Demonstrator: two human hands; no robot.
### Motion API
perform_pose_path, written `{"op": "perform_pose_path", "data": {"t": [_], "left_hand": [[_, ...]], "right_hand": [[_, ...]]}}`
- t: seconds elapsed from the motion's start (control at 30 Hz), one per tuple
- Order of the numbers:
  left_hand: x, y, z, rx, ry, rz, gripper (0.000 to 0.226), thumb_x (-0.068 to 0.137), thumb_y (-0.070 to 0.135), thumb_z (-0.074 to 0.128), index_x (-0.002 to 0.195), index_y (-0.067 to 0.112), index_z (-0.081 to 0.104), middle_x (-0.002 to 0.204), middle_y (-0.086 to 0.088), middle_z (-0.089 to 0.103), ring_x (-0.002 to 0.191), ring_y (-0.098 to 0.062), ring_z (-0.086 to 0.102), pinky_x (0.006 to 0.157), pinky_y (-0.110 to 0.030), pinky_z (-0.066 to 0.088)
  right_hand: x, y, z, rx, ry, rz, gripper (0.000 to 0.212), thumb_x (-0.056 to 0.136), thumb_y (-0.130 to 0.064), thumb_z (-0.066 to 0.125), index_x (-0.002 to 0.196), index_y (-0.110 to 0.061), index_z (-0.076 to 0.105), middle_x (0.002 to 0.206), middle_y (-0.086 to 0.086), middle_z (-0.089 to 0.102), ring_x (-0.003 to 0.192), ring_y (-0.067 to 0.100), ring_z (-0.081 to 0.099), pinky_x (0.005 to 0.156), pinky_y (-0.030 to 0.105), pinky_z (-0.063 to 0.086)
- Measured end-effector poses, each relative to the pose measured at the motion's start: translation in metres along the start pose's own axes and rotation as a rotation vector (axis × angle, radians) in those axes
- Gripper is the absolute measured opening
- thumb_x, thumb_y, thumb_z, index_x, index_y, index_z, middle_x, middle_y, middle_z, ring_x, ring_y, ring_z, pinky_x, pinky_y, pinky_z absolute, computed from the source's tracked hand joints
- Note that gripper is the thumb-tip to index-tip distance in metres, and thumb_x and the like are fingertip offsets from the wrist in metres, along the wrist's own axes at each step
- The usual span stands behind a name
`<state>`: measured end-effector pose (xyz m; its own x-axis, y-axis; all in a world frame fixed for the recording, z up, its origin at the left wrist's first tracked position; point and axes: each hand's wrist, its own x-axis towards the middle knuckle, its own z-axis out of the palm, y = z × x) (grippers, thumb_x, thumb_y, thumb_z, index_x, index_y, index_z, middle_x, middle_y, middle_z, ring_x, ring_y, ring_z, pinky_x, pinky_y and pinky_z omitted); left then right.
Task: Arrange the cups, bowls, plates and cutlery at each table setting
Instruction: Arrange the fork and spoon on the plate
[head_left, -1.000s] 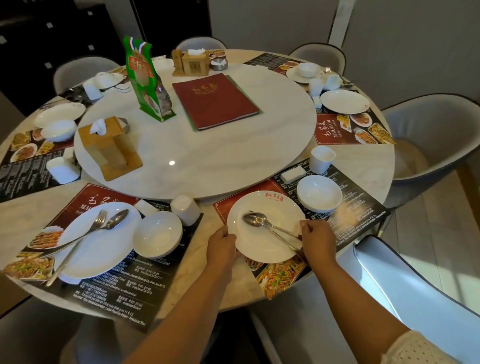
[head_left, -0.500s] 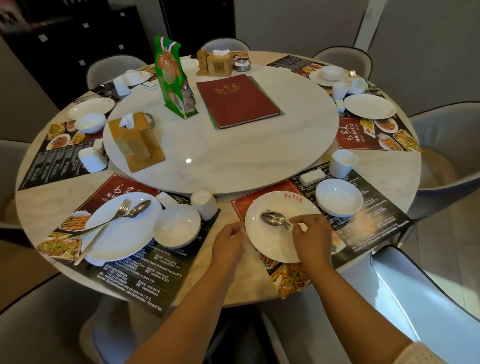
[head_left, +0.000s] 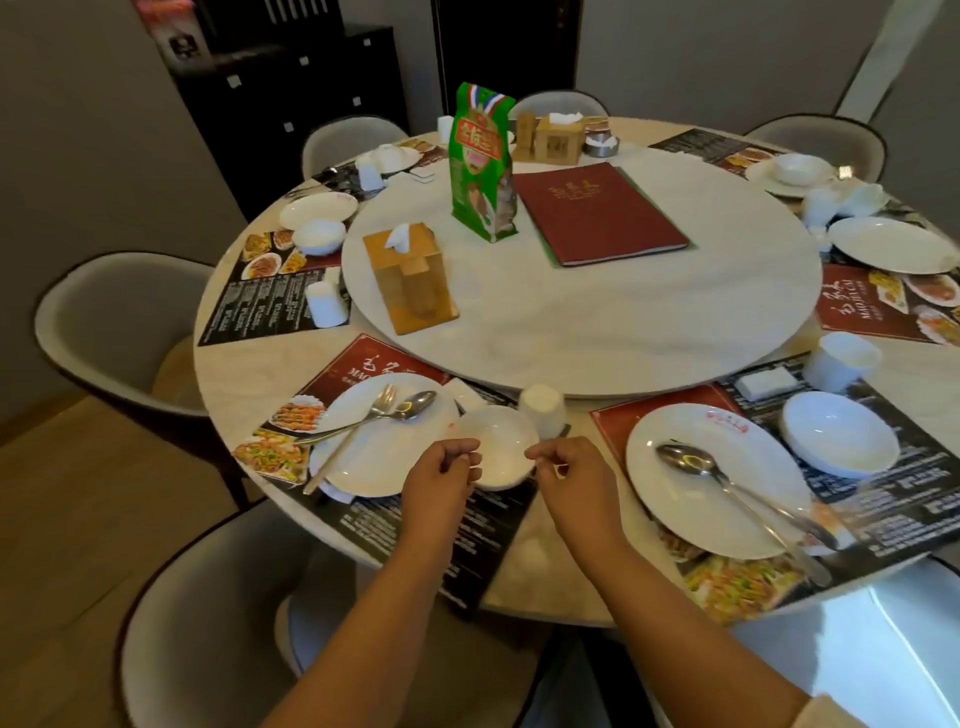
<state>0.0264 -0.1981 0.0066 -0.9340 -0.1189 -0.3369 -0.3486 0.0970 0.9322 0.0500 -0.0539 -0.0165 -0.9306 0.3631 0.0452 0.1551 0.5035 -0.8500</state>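
- The small white bowl (head_left: 496, 446) sits on the table (head_left: 524, 571) between the two grips, beside the plate (head_left: 382, 441) carrying a fork (head_left: 349, 435) and spoon (head_left: 387, 415).
- Left hand (head_left: 439, 480) and right hand (head_left: 574, 480): fingers curled at opposite sides of its rim; whether they actually grasp it, I cannot tell.
- Probably glazed ceramic: stiff, smooth, slippery, chippable, fairly light.
- Best taken by opposite rim edges, lifted level, clear of the upturned cup (head_left: 543, 410) just beyond the grips.

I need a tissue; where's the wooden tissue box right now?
The wooden tissue box stands on the turntable's left edge, in front of the green packet.
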Motion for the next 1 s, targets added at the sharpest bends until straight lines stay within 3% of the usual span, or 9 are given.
{"op": "perform_pose_path", "data": {"t": [0.17, 0.37, 0.5, 0.63, 0.73, 0.9, 1.0], "left_hand": [[0.037, -0.006, -0.064, 0.002, -0.007, -0.005, 0.021, 0.099, 0.013, 0.050, 0.097, 0.026, 0.067, 0.103, 0.000, 0.069, 0.094, -0.014, 0.066, 0.085, -0.032, 0.055], [0.084, -0.010, -0.125, -0.007, -0.042, 0.001, 0.021, 0.098, 0.010, 0.052, 0.096, 0.025, 0.067, 0.098, 0.002, 0.070, 0.092, -0.012, 0.066, 0.076, -0.025, 0.053], [0.099, -0.009, -0.148, 0.036, -0.043, 0.006, 0.024, 0.097, 0.009, 0.053, 0.091, 0.028, 0.067, 0.098, 0.004, 0.070, 0.093, -0.011, 0.066, 0.082, -0.029, 0.054], [0.107, -0.009, -0.161, 0.095, -0.003, 0.041, 0.024, 0.094, 0.011, 0.057, 0.084, 0.032, 0.067, 0.101, 0.005, 0.069, 0.099, -0.014, 0.063, 0.089, -0.037, 0.054], [0.108, -0.012, -0.164, 0.084, 0.040, 0.073, 0.026, 0.093, 0.011, 0.057, 0.082, 0.033, 0.066, 0.104, 0.005, 0.068, 0.103, -0.016, 0.061, 0.086, -0.033, 0.053], [0.118, -0.018, -0.172, 0.119, 0.086, 0.094, 0.032, 0.094, 0.008, 0.052, 0.084, 0.035, 0.066, 0.104, 0.011, 0.064, 0.104, -0.013, 0.057, 0.088, -0.034, 0.052], [0.143, -0.014, -0.181, 0.145, 0.140, 0.142, 0.028, 0.094, 0.009, 0.051, 0.091, 0.032, 0.068, 0.116, 0.006, 0.063, 0.106, -0.012, 0.055, 0.087, -0.027, 0.044]], "right_hand": [[-0.014, -0.035, 0.061, 0.009, 0.089, 0.027, 0.019, 0.090, -0.012, 0.060, 0.091, -0.029, 0.069, 0.100, -0.014, 0.057, 0.097, 0.004, 0.053, 0.088, 0.021, 0.044], [-0.032, -0.065, 0.129, 0.067, 0.175, 0.085, 0.019, 0.092, -0.010, 0.059, 0.099, -0.024, 0.069, 0.099, -0.013, 0.058, 0.095, 0.001, 0.053, 0.086, 0.011, 0.038], [-0.046, -0.073, 0.157, 0.135, 0.220, 0.235, 0.019, 0.093, -0.011, 0.057, 0.103, -0.022, 0.068, 0.105, -0.008, 0.061, 0.096, 0.004, 0.056, 0.088, 0.020, 0.047], [-0.051, -0.074, 0.169, 0.114, 0.191, 0.293, 0.022, 0.092, -0.012, 0.058, 0.111, -0.020, 0.066, 0.109, 0.002, 0.060, 0.090, 0.007, 0.059, 0.078, 0.019, 0.047], [-0.051, -0.073, 0.180, 0.124, 0.147, 0.308, 0.031, 0.090, -0.012, 0.060, 0.120, -0.017, 0.058, 0.116, 0.008, 0.057, 0.093, 0.011, 0.060, 0.080, 0.021, 0.050], [-0.048, -0.079, 0.188, 0.249, 0.242, 0.429, 0.043, 0.088, -0.009, 0.065, 0.127, -0.009, 0.048, 0.112, 0.005, 0.056, 0.084, 0.005, 0.055, 0.066, 0.011, 0.041], [-0.045, -0.078, 0.198, 0.395, 0.271, 0.546, 0.049, 0.089, -0.009, 0.063, 0.133, -0.013, 0.041, 0.106, 0.006, 0.063, 0.093, 0.017, 0.064, 0.078, 0.031, 0.055]]}}
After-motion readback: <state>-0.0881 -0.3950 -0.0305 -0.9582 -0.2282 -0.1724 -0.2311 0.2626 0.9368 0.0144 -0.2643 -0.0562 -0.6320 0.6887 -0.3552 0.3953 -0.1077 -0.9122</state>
